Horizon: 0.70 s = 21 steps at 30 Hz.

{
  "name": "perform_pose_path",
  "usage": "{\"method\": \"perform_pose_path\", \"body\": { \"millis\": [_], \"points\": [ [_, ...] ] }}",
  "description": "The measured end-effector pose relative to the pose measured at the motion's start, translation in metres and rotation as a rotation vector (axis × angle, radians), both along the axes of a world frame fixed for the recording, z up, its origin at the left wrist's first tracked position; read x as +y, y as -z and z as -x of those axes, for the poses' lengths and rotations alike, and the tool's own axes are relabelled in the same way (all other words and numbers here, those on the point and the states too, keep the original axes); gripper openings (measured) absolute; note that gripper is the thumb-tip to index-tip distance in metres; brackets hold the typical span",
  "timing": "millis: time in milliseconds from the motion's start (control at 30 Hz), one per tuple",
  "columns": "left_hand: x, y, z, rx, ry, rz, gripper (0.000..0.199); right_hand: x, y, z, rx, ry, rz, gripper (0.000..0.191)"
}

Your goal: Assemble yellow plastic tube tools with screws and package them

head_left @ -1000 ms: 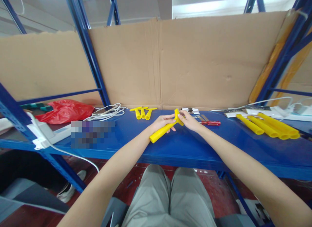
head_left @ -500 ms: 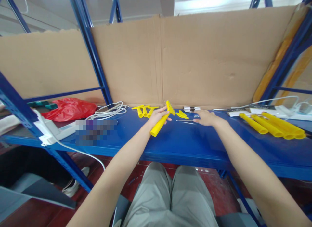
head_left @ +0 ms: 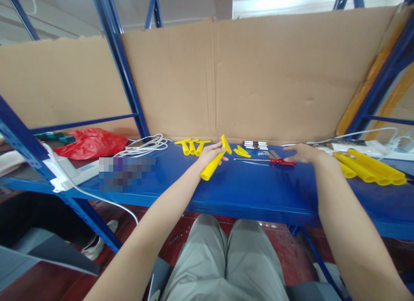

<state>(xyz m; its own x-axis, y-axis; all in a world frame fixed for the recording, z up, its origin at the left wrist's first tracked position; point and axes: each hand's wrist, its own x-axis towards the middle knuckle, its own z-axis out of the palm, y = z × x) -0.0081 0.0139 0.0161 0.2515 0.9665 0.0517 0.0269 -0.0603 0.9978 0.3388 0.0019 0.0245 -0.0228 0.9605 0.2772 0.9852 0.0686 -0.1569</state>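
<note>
My left hand (head_left: 210, 154) is wrapped round a yellow T-shaped tube handle (head_left: 211, 166). The crosspiece points away from me and the hollow round end faces me. Above the shelf, my right hand (head_left: 305, 153) holds nothing, with its fingers apart. It is just right of a screwdriver (head_left: 283, 162) with a red handle, which lies on the blue shelf, shaft to the left. Thin curved yellow pieces (head_left: 242, 152) lie between my hands. Behind the screwdriver are small metal strips (head_left: 272, 155) and a row of white and dark cylinders (head_left: 255, 144).
More yellow T-shaped pieces (head_left: 193, 147) stand left of my left hand. Yellow tubes (head_left: 371, 167) lie at the right. White cable (head_left: 145, 146), a red plastic bag (head_left: 93, 143) and a power strip (head_left: 87, 171) are at the left. A cardboard sheet (head_left: 274, 76) closes the back.
My right hand has moved right, away from the small parts, uncovering the screwdriver's red handle and the metal strips. My left hand keeps the yellow tube handle in nearly the same place.
</note>
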Motion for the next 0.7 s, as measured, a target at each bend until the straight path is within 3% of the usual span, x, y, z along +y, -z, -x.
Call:
{"method": "perform_pose_path", "body": {
  "millis": [133, 333, 533, 700],
  "points": [
    [0.001, 0.003, 0.0, -0.011, 0.002, -0.02, 0.058, -0.001, 0.001, 0.02, -0.004, 0.005, 0.183, 0.038],
    [0.002, 0.004, 0.0, -0.027, 0.013, -0.042, 0.058, 0.003, 0.007, 0.029, -0.031, -0.014, 0.172, 0.016],
    [0.0, 0.002, -0.001, -0.013, 0.003, -0.015, 0.06, 0.006, 0.01, 0.031, -0.014, -0.052, 0.162, 0.011],
    [0.007, 0.008, 0.0, -0.039, 0.005, -0.029, 0.059, 0.005, 0.014, 0.035, 0.048, -0.171, 0.198, 0.013]
  ]
}}
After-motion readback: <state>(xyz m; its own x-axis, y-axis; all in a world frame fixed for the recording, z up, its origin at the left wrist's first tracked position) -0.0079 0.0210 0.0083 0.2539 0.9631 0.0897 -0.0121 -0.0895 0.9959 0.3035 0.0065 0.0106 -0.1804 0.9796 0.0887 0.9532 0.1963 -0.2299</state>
